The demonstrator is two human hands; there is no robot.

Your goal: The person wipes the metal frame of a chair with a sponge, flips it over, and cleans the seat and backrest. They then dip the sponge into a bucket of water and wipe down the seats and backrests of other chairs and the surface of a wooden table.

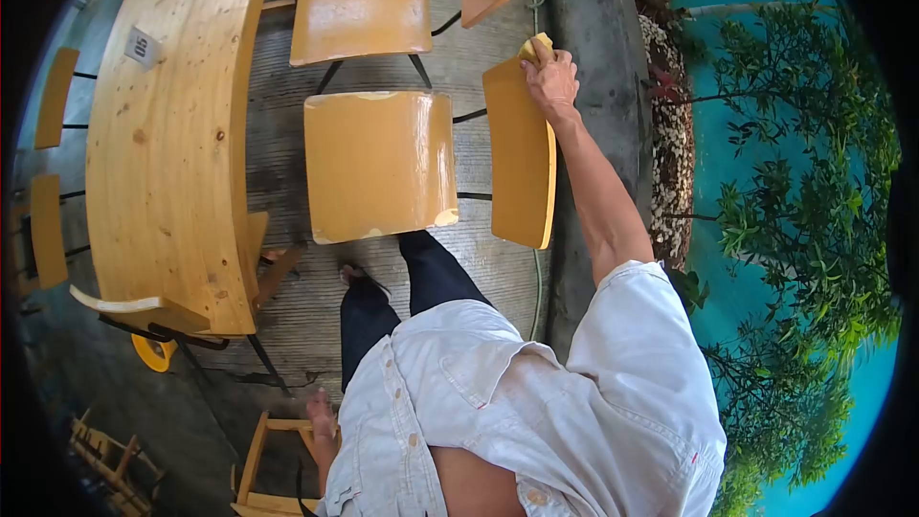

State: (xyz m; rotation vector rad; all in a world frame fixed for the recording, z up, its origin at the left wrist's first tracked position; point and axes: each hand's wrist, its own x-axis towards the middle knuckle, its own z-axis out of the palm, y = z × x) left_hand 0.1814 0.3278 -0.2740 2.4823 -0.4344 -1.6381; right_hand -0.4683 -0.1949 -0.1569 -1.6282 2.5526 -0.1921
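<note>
My right hand (552,81) reaches out to a wooden chair and is closed on a yellow sponge (536,46). It presses the sponge on the upper end of the chair's backrest (519,158). That chair's seat (381,168) is glossy, with pale worn patches along its edges. My left hand (322,414) hangs low by my side, above a wooden stool-like frame (251,460). It is small and blurred, so its fingers do not show clearly.
A long wooden table (172,144) with a number card (143,46) stands on the left. Another chair (362,10) is beyond the nearer one. A yellow bucket (154,352) sits under the table's end. Hose (538,292), concrete kerb (598,86) and plants (795,201) lie right.
</note>
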